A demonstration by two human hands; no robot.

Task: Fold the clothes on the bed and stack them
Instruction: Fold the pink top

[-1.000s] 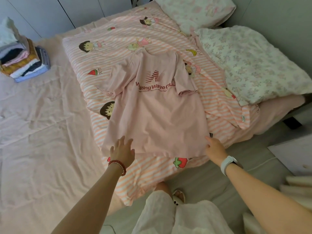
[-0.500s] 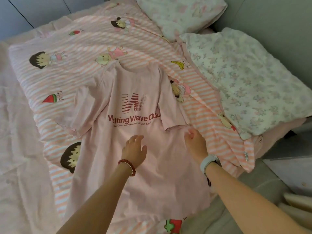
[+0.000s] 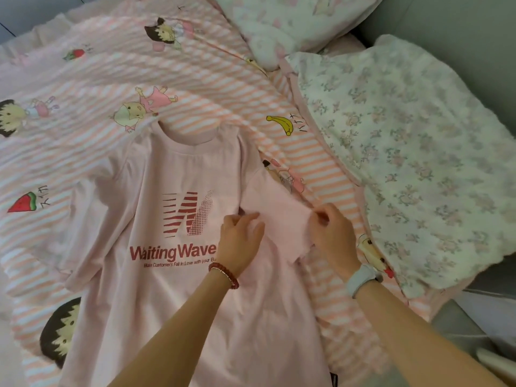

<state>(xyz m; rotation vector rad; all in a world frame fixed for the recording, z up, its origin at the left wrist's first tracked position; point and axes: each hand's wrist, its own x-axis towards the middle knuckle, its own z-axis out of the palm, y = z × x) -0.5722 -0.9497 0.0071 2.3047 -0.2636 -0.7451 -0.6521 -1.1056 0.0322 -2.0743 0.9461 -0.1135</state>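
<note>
L hand [image 3: 240, 238] fingers curled, pinching sleeve of pink T-shirt [image 3: 178, 289] at chest. R hand [image 3: 331, 236] pinching sleeve hem. T-shirt flat on striped duvet [image 3: 212, 88].

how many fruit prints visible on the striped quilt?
3. A strawberry at top left, a watermelon slice at the left edge, a banana right of the pink t-shirt collar. The shirt may hide more.
</note>
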